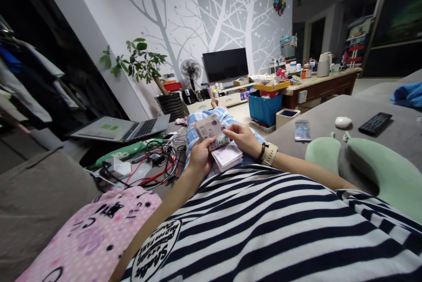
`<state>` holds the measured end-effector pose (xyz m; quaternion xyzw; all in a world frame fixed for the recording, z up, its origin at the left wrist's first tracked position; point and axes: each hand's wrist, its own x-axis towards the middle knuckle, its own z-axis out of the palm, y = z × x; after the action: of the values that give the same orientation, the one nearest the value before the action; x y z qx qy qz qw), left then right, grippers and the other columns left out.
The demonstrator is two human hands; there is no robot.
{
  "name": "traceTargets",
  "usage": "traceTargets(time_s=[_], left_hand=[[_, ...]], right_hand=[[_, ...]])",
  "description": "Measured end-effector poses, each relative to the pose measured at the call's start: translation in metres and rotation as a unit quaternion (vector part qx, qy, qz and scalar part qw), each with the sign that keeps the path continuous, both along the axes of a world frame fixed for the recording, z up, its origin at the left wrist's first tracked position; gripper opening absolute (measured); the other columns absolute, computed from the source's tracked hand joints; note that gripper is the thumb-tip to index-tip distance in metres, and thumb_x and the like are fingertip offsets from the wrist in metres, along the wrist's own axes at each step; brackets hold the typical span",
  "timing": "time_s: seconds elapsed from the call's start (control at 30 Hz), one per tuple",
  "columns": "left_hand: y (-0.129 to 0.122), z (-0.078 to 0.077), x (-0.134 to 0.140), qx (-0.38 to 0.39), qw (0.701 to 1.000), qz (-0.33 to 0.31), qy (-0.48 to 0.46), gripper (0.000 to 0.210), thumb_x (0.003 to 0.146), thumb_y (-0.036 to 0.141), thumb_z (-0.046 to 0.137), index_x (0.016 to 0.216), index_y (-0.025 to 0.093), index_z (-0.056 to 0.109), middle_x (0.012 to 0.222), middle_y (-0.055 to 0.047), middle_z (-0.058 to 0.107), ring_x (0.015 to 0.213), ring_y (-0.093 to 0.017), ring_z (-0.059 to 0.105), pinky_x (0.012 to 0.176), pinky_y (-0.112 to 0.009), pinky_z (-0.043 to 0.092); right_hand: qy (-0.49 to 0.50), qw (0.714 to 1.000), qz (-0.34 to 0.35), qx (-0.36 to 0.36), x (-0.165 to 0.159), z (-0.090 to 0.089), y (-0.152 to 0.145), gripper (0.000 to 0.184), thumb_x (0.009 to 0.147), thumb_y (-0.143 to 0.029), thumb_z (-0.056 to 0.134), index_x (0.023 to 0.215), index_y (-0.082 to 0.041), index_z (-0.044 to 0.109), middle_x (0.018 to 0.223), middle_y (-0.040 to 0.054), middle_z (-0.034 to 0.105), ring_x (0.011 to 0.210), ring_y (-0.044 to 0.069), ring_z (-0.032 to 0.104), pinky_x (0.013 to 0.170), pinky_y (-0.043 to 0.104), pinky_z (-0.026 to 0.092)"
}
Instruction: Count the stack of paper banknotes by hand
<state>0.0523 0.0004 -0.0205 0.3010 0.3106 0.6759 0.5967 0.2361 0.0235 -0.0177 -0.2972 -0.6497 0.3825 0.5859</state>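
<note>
My left hand [200, 157] is closed around the lower end of a bundle of banknotes [207, 128], its thumb lying across the front. The notes are pale purple-grey, and a figure 5 shows on the top one. From the other side, my right hand [245, 138] pinches the right edge of the same bundle between thumb and fingers. How many notes that pinch takes in, I cannot tell. Just below, a second stack of banknotes [227, 157] rests on my lap, on the blue checked trousers [194, 121]. My right wrist carries a beige-strapped watch [270, 153] and a dark bracelet.
Left on the sofa are tangled cables [166, 168], an open laptop [125, 129] and a pink cloth [95, 233]. On the right lie a remote control [375, 123], a white mouse [343, 122] and a green neck pillow [385, 172]. Ahead stands a cluttered table [319, 84].
</note>
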Motion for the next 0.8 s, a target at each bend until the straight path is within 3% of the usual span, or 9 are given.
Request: traceTargets(time_s=[0.33, 0.6, 0.8], left_hand=[[0.003, 0.002, 0.000, -0.003, 0.999, -0.016, -0.048, 0.056, 0.109, 0.019, 0.081, 0.165, 0.014, 0.085, 0.136, -0.018, 0.100, 0.128, -0.043, 0.099, 0.120, -0.060, 0.081], [-0.001, 0.006, -0.001, -0.009, 0.998, -0.025, -0.052, 0.049, 0.111, 0.020, 0.077, 0.159, 0.014, 0.088, 0.131, -0.017, 0.100, 0.127, -0.040, 0.099, 0.118, -0.053, 0.081], [0.001, 0.003, -0.003, 0.000, 0.998, -0.034, -0.043, 0.048, 0.105, 0.017, 0.076, 0.151, 0.015, 0.091, 0.129, -0.016, 0.100, 0.127, -0.042, 0.099, 0.116, -0.055, 0.082]], right_hand=[[0.008, 1.000, 0.012, 0.025, 0.000, 0.005, -0.012, 0.075, 0.084, -0.089, 0.104, 0.075, -0.028, 0.061, 0.068, -0.0048, 0.056, 0.073, 0.018, 0.051, 0.071, 0.034, 0.045], [0.023, 0.999, 0.018, 0.036, -0.001, 0.006, -0.018, 0.072, 0.082, -0.087, 0.106, 0.077, -0.028, 0.065, 0.075, -0.0021, 0.062, 0.077, 0.020, 0.053, 0.075, 0.036, 0.047], [0.022, 0.998, 0.047, 0.043, -0.001, 0.006, -0.018, 0.073, 0.080, -0.088, 0.106, 0.080, -0.028, 0.064, 0.076, -0.0032, 0.060, 0.077, 0.019, 0.051, 0.074, 0.035, 0.045]])
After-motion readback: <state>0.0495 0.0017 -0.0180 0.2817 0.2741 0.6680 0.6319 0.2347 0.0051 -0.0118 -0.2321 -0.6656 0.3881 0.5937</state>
